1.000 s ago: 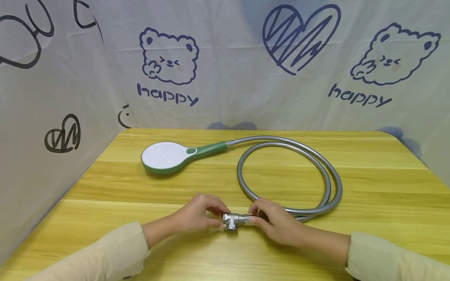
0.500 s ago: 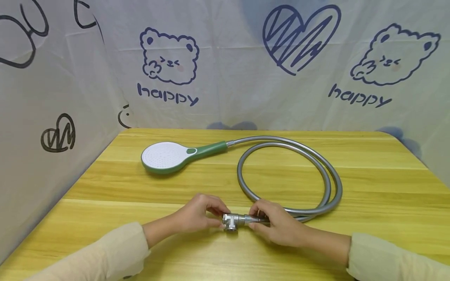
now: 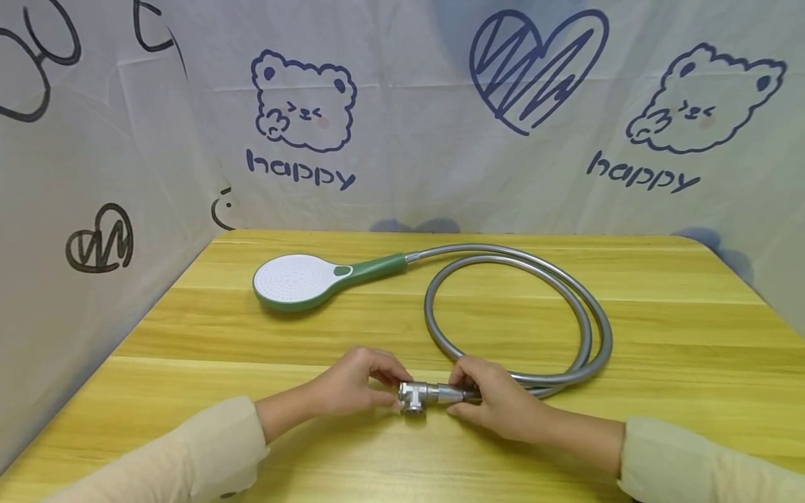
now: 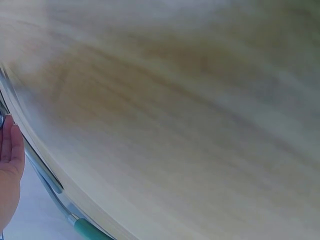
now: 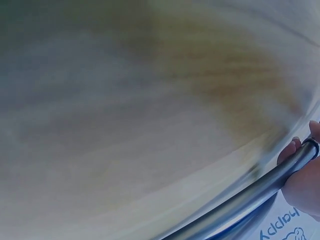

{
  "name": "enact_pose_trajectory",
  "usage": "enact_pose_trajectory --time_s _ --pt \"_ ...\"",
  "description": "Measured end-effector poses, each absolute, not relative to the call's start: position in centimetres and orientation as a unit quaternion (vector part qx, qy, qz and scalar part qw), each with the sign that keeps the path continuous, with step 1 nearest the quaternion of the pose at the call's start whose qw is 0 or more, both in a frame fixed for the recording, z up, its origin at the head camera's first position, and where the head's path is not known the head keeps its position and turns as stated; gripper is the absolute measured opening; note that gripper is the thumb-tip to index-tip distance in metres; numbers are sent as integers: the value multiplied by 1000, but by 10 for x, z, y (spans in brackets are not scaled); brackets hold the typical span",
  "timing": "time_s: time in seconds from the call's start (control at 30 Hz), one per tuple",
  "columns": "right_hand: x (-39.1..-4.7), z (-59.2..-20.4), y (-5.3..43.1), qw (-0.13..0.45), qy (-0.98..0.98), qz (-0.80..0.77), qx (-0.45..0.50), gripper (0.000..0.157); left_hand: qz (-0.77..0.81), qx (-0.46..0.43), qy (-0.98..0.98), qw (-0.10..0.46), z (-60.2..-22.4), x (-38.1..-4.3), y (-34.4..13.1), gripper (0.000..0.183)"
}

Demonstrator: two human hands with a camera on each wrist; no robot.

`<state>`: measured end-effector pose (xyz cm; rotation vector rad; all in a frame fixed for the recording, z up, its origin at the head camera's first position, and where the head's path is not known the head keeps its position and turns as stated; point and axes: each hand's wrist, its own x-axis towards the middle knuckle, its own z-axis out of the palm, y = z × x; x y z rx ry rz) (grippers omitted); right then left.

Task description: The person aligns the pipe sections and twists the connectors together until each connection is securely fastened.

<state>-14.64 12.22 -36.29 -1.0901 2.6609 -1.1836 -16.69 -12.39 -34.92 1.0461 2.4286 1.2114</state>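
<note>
In the head view, my left hand (image 3: 360, 383) pinches the left end of a small silver T-shaped pipe fitting (image 3: 413, 397) between thumb and fingers. The metal end nut (image 3: 448, 394) of a grey shower hose (image 3: 600, 318) meets the fitting's right side. My right hand (image 3: 503, 398) has its thumb and fingers curled round the hose just behind that nut. In the right wrist view, the hose (image 5: 250, 197) runs between the thumb and fingers of that hand (image 5: 302, 185). The left wrist view catches only part of the left hand (image 4: 10, 170) at its edge.
A green shower head (image 3: 295, 279) with a white face lies at the back left, joined to the hose's other end. The hose lies in a loop on the wooden table (image 3: 352, 461). White cloth (image 3: 415, 161) with drawings hangs behind the table.
My right fingers have slid a little to the right along the hose end, so more of the nut shows. My left hand and the fitting have stayed in place.
</note>
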Motion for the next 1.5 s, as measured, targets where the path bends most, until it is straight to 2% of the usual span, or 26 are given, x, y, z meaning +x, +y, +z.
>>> enact_pose_trajectory --time_s 0.6,1.23,1.5 --pt "-146 -363 120 12 865 -379 -328 18 409 352 833 120 -348 -166 -124 24" --pt "-148 -364 122 23 862 -362 -354 11 413 352 831 121 -348 -165 -124 24" --pt "-147 -360 120 24 867 -338 -366 13 416 351 830 124 -348 -165 -123 24"
